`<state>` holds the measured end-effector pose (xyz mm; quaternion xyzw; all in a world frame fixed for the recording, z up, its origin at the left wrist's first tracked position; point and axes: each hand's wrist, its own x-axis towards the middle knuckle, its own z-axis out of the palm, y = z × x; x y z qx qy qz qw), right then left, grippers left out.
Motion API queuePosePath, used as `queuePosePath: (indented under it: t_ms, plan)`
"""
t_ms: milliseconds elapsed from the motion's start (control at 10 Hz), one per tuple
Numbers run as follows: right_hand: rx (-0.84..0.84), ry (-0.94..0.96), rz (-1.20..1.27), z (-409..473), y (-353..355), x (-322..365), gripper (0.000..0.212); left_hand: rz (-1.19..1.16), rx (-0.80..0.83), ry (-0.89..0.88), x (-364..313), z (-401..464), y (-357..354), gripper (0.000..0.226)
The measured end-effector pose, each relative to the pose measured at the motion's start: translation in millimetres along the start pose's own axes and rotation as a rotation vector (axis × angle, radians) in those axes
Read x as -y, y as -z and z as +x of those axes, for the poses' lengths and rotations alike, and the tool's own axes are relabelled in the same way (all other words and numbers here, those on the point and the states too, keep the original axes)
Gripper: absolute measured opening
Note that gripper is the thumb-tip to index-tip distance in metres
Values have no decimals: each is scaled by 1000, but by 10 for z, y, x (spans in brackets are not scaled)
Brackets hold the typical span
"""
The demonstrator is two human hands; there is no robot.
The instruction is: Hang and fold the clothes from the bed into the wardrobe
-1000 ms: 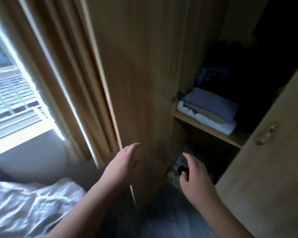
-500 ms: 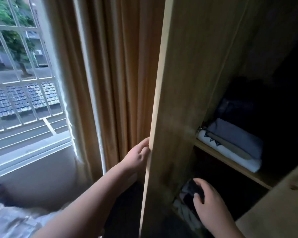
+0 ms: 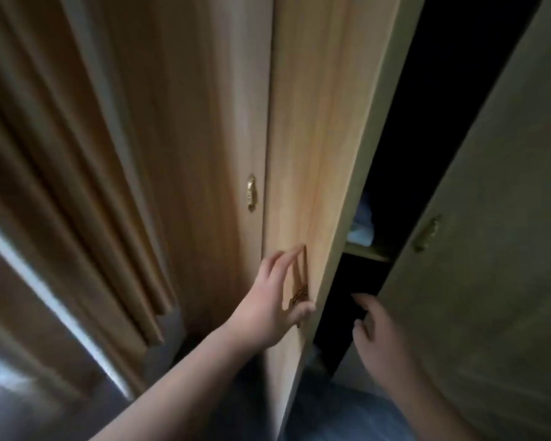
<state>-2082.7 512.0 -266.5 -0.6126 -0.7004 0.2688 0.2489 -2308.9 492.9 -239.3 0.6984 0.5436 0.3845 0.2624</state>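
The wardrobe's light wooden left door [image 3: 315, 154] stands slightly ajar, leaving a narrow dark gap. My left hand [image 3: 274, 300] lies flat on its outer face with fingers spread around the brass handle [image 3: 299, 294]. My right hand [image 3: 382, 338] hovers at the gap, fingers apart, next to the edge of the right door [image 3: 490, 281], and holds nothing. Through the gap I see a strip of folded pale clothes [image 3: 361, 229] on a wooden shelf [image 3: 368, 251]. The rest of the wardrobe's inside is dark. The bed is out of view.
A brown curtain [image 3: 61, 186] hangs at the left, with a bright strip of window behind it. A neighbouring wardrobe door carries a brass handle [image 3: 251, 192]. The right door has its own handle [image 3: 427, 232]. The floor below is blurred.
The left door has swung from wide open to nearly closed. My left hand moved from the door's edge onto its outer face. My view turned away from the window.
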Motion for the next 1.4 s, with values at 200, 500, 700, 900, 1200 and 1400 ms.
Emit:
queuePosePath:
  t_ms: [200, 500, 700, 900, 1200, 1400]
  plan:
    - [-148, -77, 6, 182, 655, -470, 57, 187, -26, -85, -456, 863, -1021, 101]
    - [-288, 103, -164, 1323, 1269, -1080, 71, 565, -123, 7, -340, 2314, -1908, 82]
    - [-318, 209, -336, 2062, 1394, -1313, 79, 593, -135, 60, -279, 2775, -1928, 80]
    - [-287, 227, -390, 2266, 1214, -1503, 78, 652, -181, 86, -161, 2897, -2026, 81]
    - [-274, 185, -457, 2308, 1108, -1498, 87, 674, -120, 70, -156, 2833, -1926, 98]
    - [-227, 185, -407, 1931, 1324, -1267, 78, 675, 22, 46, -412, 2484, -1622, 91]
